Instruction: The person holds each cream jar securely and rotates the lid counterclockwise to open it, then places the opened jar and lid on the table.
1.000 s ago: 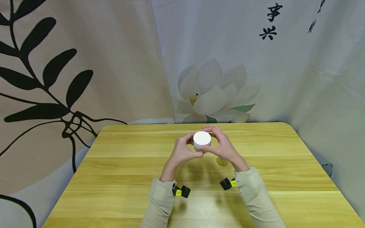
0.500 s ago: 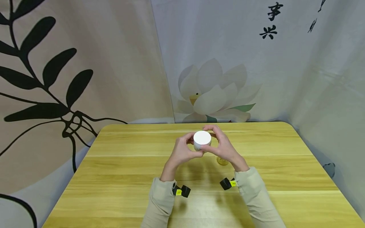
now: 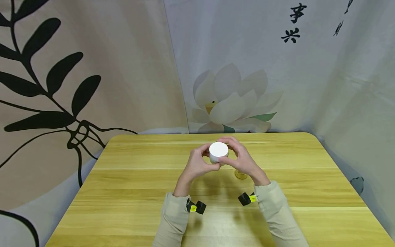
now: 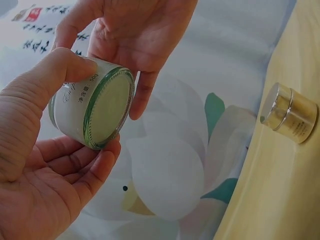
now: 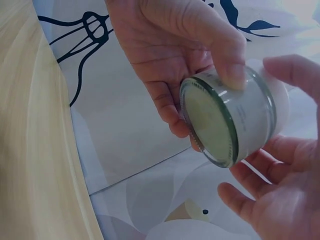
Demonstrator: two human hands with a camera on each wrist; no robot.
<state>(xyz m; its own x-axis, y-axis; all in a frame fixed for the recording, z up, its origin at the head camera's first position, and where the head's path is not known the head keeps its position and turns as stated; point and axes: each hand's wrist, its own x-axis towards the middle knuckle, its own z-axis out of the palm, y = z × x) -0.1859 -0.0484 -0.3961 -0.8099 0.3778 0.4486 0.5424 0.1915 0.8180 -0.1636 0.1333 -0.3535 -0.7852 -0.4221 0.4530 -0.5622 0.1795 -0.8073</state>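
A squat glass cream jar (image 4: 92,102) with a white lid (image 3: 218,150) is held up above the table, lid upward in the head view. My left hand (image 3: 199,161) grips the jar's body, thumb on the printed side and fingers round beneath. Round the lid curves my right hand (image 3: 242,159), its thumb at the near edge and fingers on the far side. One finger (image 5: 232,197) of that hand stands off the jar in the right wrist view. The jar's pale green base (image 5: 207,122) faces both wrist cameras.
A small gold jar (image 4: 292,112) stands on the wooden table (image 3: 139,192), partly hidden by my right wrist in the head view. A printed curtain (image 3: 139,68) hangs behind the table. A small camera (image 3: 197,207) is on each wrist.
My right fingers lifted slightly off the lid, then came back round it, and the right thumb slid a little to the right. The left hand and the jar have stayed in place.
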